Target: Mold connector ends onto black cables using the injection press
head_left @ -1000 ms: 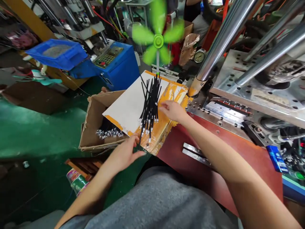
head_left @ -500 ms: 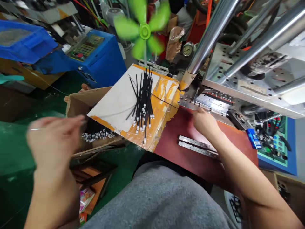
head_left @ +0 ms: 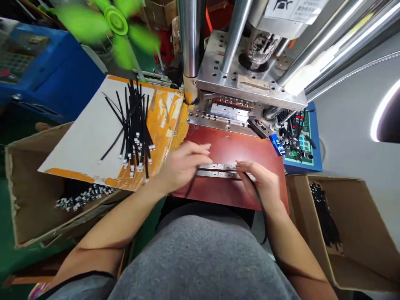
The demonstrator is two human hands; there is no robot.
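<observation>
Both of my hands are at a pair of thin metal strips [head_left: 220, 170] that lie on the red table top [head_left: 237, 143]. My left hand [head_left: 183, 166] curls over the strips' left end, slightly blurred, and a black cable end [head_left: 190, 188] hangs below its palm. My right hand [head_left: 261, 183] pinches the strips' right end and a black cable [head_left: 261, 212] that runs from its fingers down past the wrist. A loose pile of black cables with white ends [head_left: 134, 123] lies on a white and orange board [head_left: 84, 137] to the left.
A metal press with steel columns [head_left: 243, 75] stands just behind the red top. A green fan [head_left: 115, 21] spins at the back left. Open cardboard boxes with cables sit at the left [head_left: 28, 216] and right [head_left: 359, 233]. A blue control panel [head_left: 301, 141] is at the right.
My view has swung right towards the press. My left hand came in from the far left to the metal strips. My right hand moved from the press edge down onto the strips.
</observation>
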